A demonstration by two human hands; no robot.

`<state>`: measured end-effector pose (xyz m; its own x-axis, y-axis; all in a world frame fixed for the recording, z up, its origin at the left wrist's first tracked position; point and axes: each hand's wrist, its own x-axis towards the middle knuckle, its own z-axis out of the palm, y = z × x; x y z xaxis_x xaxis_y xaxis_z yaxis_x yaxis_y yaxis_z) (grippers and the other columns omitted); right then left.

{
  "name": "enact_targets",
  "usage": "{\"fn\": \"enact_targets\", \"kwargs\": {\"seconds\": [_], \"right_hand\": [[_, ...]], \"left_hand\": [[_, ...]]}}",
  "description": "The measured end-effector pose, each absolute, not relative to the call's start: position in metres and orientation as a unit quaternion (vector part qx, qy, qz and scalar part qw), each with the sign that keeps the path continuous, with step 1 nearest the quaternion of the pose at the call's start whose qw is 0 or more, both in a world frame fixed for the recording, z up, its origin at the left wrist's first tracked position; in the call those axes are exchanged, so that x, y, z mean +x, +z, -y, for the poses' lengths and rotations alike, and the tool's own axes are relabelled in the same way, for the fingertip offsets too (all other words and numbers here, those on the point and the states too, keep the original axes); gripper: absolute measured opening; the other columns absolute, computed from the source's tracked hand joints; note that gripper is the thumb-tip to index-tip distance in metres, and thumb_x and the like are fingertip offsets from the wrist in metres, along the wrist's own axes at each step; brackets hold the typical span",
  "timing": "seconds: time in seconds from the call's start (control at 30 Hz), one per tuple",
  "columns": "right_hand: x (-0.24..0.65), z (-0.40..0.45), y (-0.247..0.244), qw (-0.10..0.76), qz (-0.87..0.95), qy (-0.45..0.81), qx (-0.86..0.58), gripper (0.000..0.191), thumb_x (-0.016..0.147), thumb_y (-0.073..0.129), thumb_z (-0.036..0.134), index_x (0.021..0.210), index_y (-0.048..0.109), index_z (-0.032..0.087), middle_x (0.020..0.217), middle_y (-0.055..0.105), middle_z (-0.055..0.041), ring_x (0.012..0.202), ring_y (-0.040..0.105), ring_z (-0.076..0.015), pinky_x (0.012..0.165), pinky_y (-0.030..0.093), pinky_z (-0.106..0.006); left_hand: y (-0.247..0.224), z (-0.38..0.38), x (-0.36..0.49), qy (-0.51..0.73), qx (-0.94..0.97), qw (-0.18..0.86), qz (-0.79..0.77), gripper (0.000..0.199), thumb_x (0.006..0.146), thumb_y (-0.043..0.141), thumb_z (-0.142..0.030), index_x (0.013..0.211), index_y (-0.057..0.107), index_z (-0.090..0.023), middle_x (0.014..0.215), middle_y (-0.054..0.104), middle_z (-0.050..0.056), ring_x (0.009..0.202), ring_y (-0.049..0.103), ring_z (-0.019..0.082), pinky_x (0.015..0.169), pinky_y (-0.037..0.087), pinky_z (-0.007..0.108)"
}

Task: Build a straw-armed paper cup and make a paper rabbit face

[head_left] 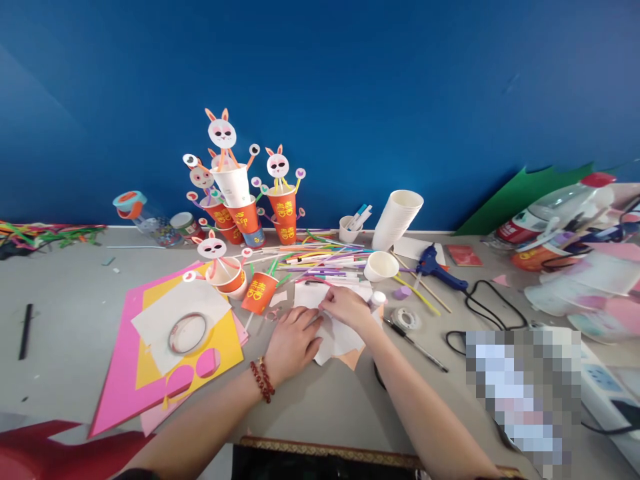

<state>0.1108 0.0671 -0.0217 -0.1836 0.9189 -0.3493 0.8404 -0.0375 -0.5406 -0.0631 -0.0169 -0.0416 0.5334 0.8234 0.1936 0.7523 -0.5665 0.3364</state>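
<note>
My left hand (294, 343), with a red bead bracelet (263, 380) at the wrist, lies flat with its fingers out, the fingertips at the edge of a white sheet of paper (333, 339). Over the same sheet my right hand (346, 307) has its fingers drawn into a pinch; whatever is between them is hidden. A white-capped bottle (377, 300) stands close beside the right hand. Just beyond the left hand lies a tipped red paper cup (260, 292) with green stems. Pipe cleaners and markers (330, 261) spread out behind both hands.
Rabbit-faced cup figures (283, 207) stand at the back left. Coloured card (123, 347) with a tape roll (187, 333) lies left. To the right are stacked white cups (397, 217), a blue glue gun (440, 268) with its cable, a pen (417, 345) and a power strip (600, 380).
</note>
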Motion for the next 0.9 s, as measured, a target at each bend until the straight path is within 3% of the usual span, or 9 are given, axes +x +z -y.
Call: {"fn": "enact_targets", "kwargs": {"seconds": [0.9], "right_hand": [[0.1071, -0.0714, -0.0166, 0.009, 0.693, 0.314, -0.649, 0.017, 0.076, 0.062, 0.027, 0.083, 0.075, 0.018, 0.087, 0.076, -0.0068, 0.08, 0.068, -0.0217, 0.056, 0.038, -0.024]], "left_hand": [[-0.0413, 0.0176, -0.0621, 0.123, 0.88, 0.081, -0.451, 0.037, 0.097, 0.049, -0.029, 0.132, 0.056, -0.019, 0.142, 0.057, 0.004, 0.123, 0.046, 0.028, 0.1, 0.04, 0.047]]}}
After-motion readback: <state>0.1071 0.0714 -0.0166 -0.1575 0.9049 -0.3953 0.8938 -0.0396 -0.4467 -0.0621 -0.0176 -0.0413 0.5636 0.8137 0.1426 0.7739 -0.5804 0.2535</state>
